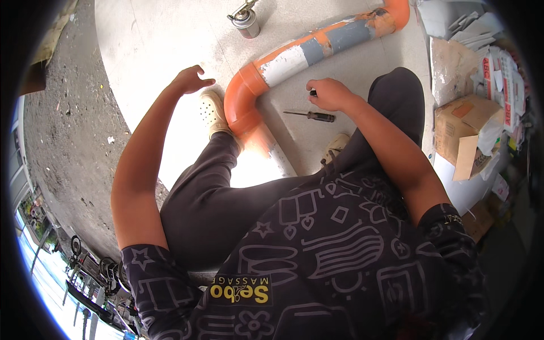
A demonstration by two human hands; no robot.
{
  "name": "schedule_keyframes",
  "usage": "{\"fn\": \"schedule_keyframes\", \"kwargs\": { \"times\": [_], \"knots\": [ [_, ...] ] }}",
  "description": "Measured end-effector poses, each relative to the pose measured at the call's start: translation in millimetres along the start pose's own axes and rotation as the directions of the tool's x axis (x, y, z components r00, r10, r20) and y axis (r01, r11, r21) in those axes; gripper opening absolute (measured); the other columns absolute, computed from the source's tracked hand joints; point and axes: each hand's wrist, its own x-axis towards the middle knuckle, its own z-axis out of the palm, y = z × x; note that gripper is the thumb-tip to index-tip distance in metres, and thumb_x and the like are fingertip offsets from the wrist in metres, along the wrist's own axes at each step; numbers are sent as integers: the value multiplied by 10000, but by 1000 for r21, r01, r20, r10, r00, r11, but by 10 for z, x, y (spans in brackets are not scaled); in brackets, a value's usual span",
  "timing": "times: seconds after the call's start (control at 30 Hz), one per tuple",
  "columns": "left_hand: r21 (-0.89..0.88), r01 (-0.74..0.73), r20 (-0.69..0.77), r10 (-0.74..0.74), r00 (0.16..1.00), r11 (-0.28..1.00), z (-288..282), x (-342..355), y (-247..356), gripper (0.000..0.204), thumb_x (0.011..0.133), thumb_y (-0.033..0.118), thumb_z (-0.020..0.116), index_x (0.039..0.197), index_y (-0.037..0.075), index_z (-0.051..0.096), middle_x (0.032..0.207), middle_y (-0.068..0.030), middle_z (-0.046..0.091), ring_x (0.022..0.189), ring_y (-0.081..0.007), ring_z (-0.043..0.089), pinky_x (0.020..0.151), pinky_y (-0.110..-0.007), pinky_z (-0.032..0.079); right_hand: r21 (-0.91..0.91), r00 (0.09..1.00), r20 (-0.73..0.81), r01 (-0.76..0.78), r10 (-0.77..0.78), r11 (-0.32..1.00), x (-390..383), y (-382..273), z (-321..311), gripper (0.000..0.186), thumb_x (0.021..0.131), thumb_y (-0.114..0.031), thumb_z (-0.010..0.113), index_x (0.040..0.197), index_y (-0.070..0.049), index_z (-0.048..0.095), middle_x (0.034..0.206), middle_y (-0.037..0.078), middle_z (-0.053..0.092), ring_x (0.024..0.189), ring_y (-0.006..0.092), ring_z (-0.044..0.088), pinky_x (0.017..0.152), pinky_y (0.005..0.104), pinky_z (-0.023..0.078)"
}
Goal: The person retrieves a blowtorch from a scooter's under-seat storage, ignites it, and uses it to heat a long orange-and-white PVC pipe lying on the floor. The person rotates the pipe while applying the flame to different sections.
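Observation:
An orange plastic pipe with bends lies on the pale floor between my legs; grey and white patches cover its long far stretch. My left hand hovers to the left of the pipe's near bend, fingers apart and nothing in them. On the other side of the pipe, my right hand is closed around a small black thing, mostly hidden by the fingers. Just below that hand, a screwdriver with a dark handle rests on the floor, its shaft pointing left.
A small metal can with a metal fitting on top stands beyond the pipe. My cream clog is beside the bend. To the right are an opened cardboard box and piled packaging. Rough dark ground borders the pale floor at left.

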Motion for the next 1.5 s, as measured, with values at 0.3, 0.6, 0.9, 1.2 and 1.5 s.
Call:
{"fn": "schedule_keyframes", "kwargs": {
  "times": [0.3, 0.6, 0.9, 1.2, 1.5],
  "knots": [
    [243, -37, 233, -21, 972, 969, -113, -846, 321, 675, 893, 493, 795, 1369, 58, 595, 1153, -172, 729, 1129, -325, 680, 971, -448, 522, -103, 934, -272, -266, 230, 958, 238, 403, -611, 781, 965, -251, 663, 1625, -104, 273, 1119, 251, 727, 1056, 418, 705, 921, 515, 560],
    [185, -195, 234, 149, 961, 963, 369, -646, 695, 631, 875, 451, 760, 1364, 73, 634, 1262, -154, 719, 1250, -318, 646, 1040, -453, 516, -110, 954, -198, -249, 224, 962, 258, 497, -404, 908, 939, -229, 678, 1670, -120, 152, 1135, 254, 719, 1057, 409, 699, 910, 518, 558],
    [208, -182, 354, 99, 930, 961, 495, -444, 528, 763, 822, 411, 828, 1475, 131, 551, 1306, -175, 693, 1212, -343, 659, 1028, -472, 518, 67, 967, -158, -189, 198, 980, 249, -30, -378, 909, 936, -241, 658, 1661, -61, 141, 1157, 264, 716, 1072, 417, 700, 937, 503, 555],
    [216, -144, 392, 49, 919, 966, 628, -346, 535, 689, 878, 456, 775, 1396, 41, 592, 1114, -173, 749, 1043, -327, 726, 879, -451, 577, 40, 990, 138, -47, 41, 998, 582, -1301, 503, 1010, 918, -232, 624, 1679, -109, -27, 1002, 239, 729, 906, 423, 710, 826, 504, 575],
    [251, -144, 274, 72, 959, 957, 613, -349, 601, 693, 934, 673, 630, 862, -7, 741, 798, -150, 719, 844, -314, 725, 790, -461, 564, 81, 998, 51, 36, -40, 996, 569, -980, 492, 1021, 950, -300, 653, 1685, -186, -46, 960, 236, 732, 891, 431, 710, 821, 513, 571]
  ]
}}
